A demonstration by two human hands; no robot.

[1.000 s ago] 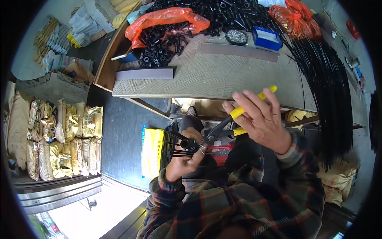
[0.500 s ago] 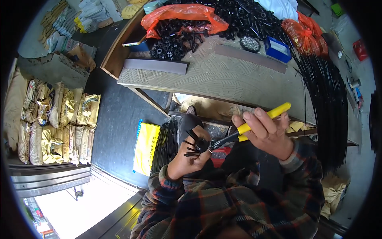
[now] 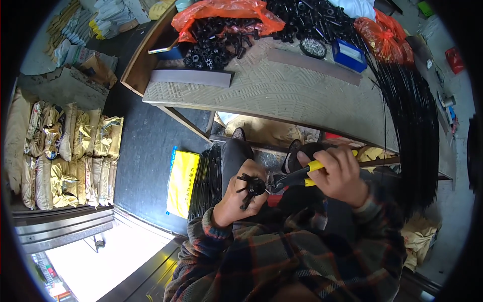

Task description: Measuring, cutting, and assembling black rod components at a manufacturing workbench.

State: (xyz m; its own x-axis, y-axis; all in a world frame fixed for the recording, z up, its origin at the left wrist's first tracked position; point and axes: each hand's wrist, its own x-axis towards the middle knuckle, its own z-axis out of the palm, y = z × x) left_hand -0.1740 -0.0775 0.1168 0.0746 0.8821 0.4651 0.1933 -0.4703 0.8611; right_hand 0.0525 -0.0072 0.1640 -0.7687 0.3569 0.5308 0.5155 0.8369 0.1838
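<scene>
My left hand (image 3: pixel 240 202) is closed around a black plastic part (image 3: pixel 256 186) with a round end and several short black prongs spreading to its left. In my right hand (image 3: pixel 338 173) is a pair of pliers (image 3: pixel 298 176) with yellow handles and dark jaws, the fingers wrapped over the upper handle. The jaw tips point left and lie right beside the black part. Whether they grip anything is too small to tell. Both hands are above my lap, in front of the bench.
The worn workbench (image 3: pixel 282 100) bears a black parts heap (image 3: pixel 209 53), a red plastic bag (image 3: pixel 221 11), a round dish (image 3: pixel 313 48) and a blue box (image 3: pixel 349 55). Long black strands (image 3: pixel 410 131) hang off its right side. A yellow packet (image 3: pixel 182 183) lies on the floor at left, near stacked sacks (image 3: pixel 70 151).
My right hand has closed further over the pliers, and their handles tilt less steeply. The black part has turned slightly in my left hand. The whole view has shifted a little.
</scene>
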